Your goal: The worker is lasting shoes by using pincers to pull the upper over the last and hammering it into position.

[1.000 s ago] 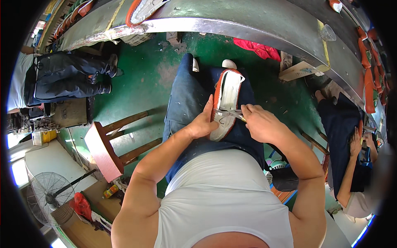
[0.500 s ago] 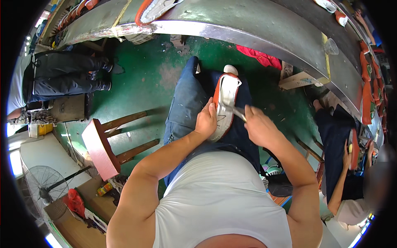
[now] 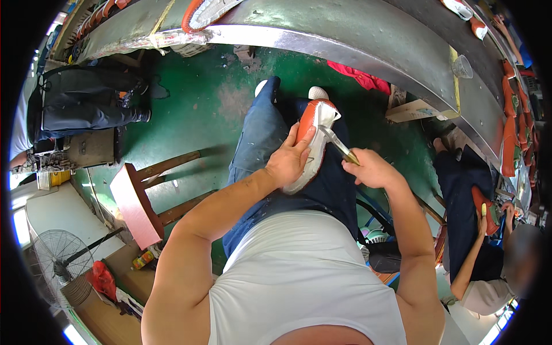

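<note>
An orange shoe upper with a white underside (image 3: 315,164) rests sole up across my thighs, toe end toward my lap. My left hand (image 3: 287,162) is wrapped on its left side, thumb and fingers pressed along the orange edge. My right hand (image 3: 371,168) grips the handle of a hammer (image 3: 339,145). The hammer's metal head lies against or just above the white underside, near its upper middle; contact cannot be made out for certain.
A metal-topped workbench (image 3: 345,29) curves across the front, bearing another orange-and-white shoe (image 3: 195,18) and a clear plastic cup (image 3: 462,66). A wooden stool (image 3: 135,207) and a fan (image 3: 62,267) stand left. At right a co-worker holds an orange shoe (image 3: 484,210); another person stands at left.
The shoe has tilted, showing more of its orange side. My left hand has shifted up along it, and my right hand with the hammer has moved slightly right. The co-worker's shoe has turned.
</note>
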Demonstrator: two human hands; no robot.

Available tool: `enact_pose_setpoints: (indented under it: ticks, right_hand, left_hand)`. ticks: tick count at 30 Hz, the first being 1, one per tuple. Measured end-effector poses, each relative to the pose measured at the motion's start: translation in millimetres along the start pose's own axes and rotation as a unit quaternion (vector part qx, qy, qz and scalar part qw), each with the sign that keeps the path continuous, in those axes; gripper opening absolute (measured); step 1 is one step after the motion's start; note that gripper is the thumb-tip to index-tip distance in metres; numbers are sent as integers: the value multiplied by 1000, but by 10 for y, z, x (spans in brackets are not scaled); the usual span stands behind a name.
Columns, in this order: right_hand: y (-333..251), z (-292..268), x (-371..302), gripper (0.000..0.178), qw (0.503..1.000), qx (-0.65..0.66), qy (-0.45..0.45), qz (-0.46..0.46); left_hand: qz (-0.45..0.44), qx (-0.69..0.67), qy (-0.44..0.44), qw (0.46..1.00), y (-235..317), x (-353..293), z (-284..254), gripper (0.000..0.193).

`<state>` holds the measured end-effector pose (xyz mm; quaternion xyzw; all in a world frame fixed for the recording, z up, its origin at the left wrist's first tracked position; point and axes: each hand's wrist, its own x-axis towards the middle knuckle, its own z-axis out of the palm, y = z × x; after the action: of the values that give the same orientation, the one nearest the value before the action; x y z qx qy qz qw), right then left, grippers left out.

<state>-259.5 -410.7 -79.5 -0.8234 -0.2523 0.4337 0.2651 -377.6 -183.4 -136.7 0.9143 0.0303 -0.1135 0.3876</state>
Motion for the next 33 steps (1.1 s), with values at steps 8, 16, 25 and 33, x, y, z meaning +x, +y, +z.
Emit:
enact_pose_setpoints:
  ticks: [8, 16, 25, 33]
  right_hand:
    - [85, 307, 394, 37, 967, -138, 172, -127]
    - [287, 475, 13, 35, 969, 147, 177, -86]
    - [60, 368, 26, 43, 895, 350, 259, -99]
    - [-309, 618, -67, 71, 857, 399, 205, -252]
  left_hand:
    - [-69, 126, -163, 976, 366, 123, -332, 65]
    - [-49, -113, 25, 992, -163, 269, 114, 82]
    - [75, -460, 47, 883, 226, 112, -518, 94]
    - [213, -112, 17, 970, 41, -217, -499, 124]
